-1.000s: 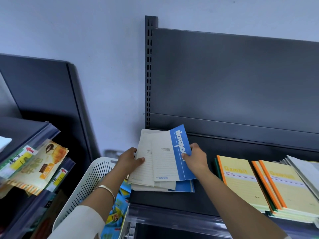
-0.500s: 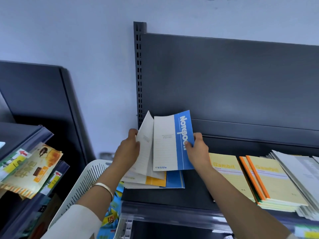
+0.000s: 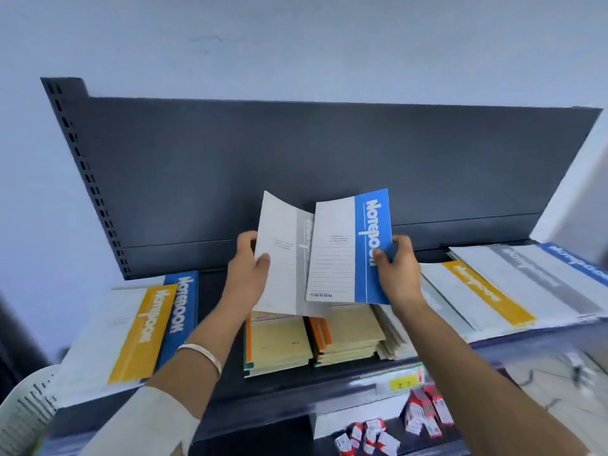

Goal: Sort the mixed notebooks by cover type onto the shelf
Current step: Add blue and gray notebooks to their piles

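My right hand (image 3: 396, 274) grips a white notebook with a blue band (image 3: 348, 248), held upright above the dark shelf (image 3: 217, 307). My left hand (image 3: 248, 274) grips a white notebook with a grey band (image 3: 283, 255) beside it, slightly behind and to the left. Below both lie two stacks of yellow notebooks with orange spines (image 3: 348, 337). At the shelf's left lie a yellow-band notebook (image 3: 138, 337) and a blue-band one (image 3: 182, 304) under it. On the right lies a spread of white notebooks with yellow, grey and blue bands (image 3: 493, 287).
The shelf's dark back panel (image 3: 296, 153) rises behind the notebooks. A white plastic basket (image 3: 23, 413) sits at lower left. Small red and white boxes (image 3: 394, 426) lie on the lower shelf at bottom right. A yellow price tag (image 3: 403, 383) is on the shelf's front rail.
Both hands have lifted their notebooks off the left pile and carried them rightward, now over the yellow stacks. My view has swung right, bringing the right-hand spread into sight.
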Tool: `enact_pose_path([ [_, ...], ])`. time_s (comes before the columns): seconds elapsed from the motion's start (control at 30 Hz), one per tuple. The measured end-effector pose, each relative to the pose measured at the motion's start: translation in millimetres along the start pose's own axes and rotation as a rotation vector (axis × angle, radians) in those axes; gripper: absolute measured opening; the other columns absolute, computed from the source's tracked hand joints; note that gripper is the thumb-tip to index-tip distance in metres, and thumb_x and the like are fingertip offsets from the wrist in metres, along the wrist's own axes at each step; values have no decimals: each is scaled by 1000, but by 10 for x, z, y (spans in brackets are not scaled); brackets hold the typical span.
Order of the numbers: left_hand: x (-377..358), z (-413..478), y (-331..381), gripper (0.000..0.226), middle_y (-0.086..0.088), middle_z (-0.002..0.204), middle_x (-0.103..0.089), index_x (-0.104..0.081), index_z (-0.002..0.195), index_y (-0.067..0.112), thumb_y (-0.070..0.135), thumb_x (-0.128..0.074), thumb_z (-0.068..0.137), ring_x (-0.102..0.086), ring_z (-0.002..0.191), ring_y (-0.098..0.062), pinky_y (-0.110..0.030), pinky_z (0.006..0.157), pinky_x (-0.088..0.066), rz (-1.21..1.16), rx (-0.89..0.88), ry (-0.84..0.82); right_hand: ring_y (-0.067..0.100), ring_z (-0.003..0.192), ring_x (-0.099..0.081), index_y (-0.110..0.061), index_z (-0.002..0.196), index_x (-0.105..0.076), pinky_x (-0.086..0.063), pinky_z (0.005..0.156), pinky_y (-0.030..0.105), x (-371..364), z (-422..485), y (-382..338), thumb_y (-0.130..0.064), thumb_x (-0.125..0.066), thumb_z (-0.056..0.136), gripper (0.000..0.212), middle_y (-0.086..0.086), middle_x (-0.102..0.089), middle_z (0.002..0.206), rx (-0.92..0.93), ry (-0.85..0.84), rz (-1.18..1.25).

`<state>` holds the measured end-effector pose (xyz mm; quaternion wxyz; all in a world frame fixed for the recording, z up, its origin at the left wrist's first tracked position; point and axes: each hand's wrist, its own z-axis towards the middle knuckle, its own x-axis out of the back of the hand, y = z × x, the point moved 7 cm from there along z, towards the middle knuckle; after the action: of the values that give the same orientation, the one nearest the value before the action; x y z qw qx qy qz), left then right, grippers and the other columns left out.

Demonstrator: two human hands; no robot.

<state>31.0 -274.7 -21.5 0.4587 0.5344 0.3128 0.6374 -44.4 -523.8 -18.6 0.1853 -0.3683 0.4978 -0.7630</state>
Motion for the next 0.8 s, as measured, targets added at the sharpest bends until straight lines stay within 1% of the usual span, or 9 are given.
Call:
enact_pose_path([
  [0.1, -619, -148, 227, 40, 0, 109, -53, -33, 133, 18, 5, -38, 96, -49, 87, -15, -22, 58, -37, -24, 14, -55, 27, 97, -54, -4, 122, -41, -46, 80, 42, 637, 145, 338, -15, -50, 97, 29, 13, -55, 119, -25, 49, -22],
  [0.2, -1174, -291, 416, 51, -3, 122, -54, -27, 141, 23, 2, -36, 95, -49, 92, -19, -28, 70, -38, -33, 41, -75, 32, 103, -55, -4, 123, -42, -43, 80, 37, 1215, 302, 643, -14, -50, 97, 29, 17, -56, 124, -47, 91, -30],
  [0.3, -1685, -420, 533, 61, -5, 135, -50, -18, 147, 28, -1, -33, 96, -51, 104, -24, -30, 81, -42, -48, 90, -119, 29, 96, -54, -5, 123, -43, -43, 82, 37, 1701, 461, 915, -13, -49, 97, 28, 19, -57, 122, -91, 125, -35],
  [0.37, -1989, -459, 586, 64, -7, 141, -44, -13, 149, 29, -1, -32, 97, -49, 106, -23, -33, 80, -44, -22, 121, -153, 28, 93, -53, -7, 123, -43, -45, 82, 38, 1945, 563, 1072, -13, -48, 97, 27, 19, -58, 121, -115, 139, -32],
  [0.47, -2339, -433, 678, 69, -7, 149, -29, -14, 149, 29, -8, -31, 93, -43, 121, -26, -30, 80, -41, 40, 128, -176, 33, 100, -57, -6, 124, -43, -45, 81, 37, 2173, 674, 1275, -11, -48, 97, 28, 19, -59, 120, -140, 150, -51],
  [0.57, -2593, -394, 732, 74, -4, 153, -13, -16, 149, 25, -15, -30, 88, -36, 126, -23, -25, 82, -37, 133, 88, -208, 36, 103, -57, -5, 123, -42, -48, 86, 44, 2244, 745, 1432, -11, -48, 96, 28, 20, -59, 121, -161, 150, -80],
  [0.67, -2785, -342, 615, 80, 1, 156, 14, -18, 149, 26, -18, -34, 85, -14, 143, -24, -29, 100, -37, 320, 95, -280, 38, 105, -57, -6, 127, -42, -48, 87, 44, 2203, 807, 1549, -13, -48, 97, 32, 21, -58, 121, -191, 127, -127],
  [0.73, -2867, -300, 540, 78, 0, 157, 18, -20, 148, 30, -13, -37, 85, 7, 146, -28, -41, 117, -18, 609, 28, -368, 38, 104, -56, -5, 128, -41, -46, 85, 42, 2141, 860, 1600, -13, -47, 97, 33, 22, -59, 120, -197, 96, -176],
  [0.8, -3013, -297, 507, 72, -2, 159, 9, -25, 147, 32, -6, -36, 86, 13, 145, -29, -45, 119, 0, 836, -126, -533, 37, 103, -57, -6, 129, -41, -47, 83, 40, 2072, 923, 1639, -14, -47, 97, 33, 21, -60, 119, -191, 49, -240],
])
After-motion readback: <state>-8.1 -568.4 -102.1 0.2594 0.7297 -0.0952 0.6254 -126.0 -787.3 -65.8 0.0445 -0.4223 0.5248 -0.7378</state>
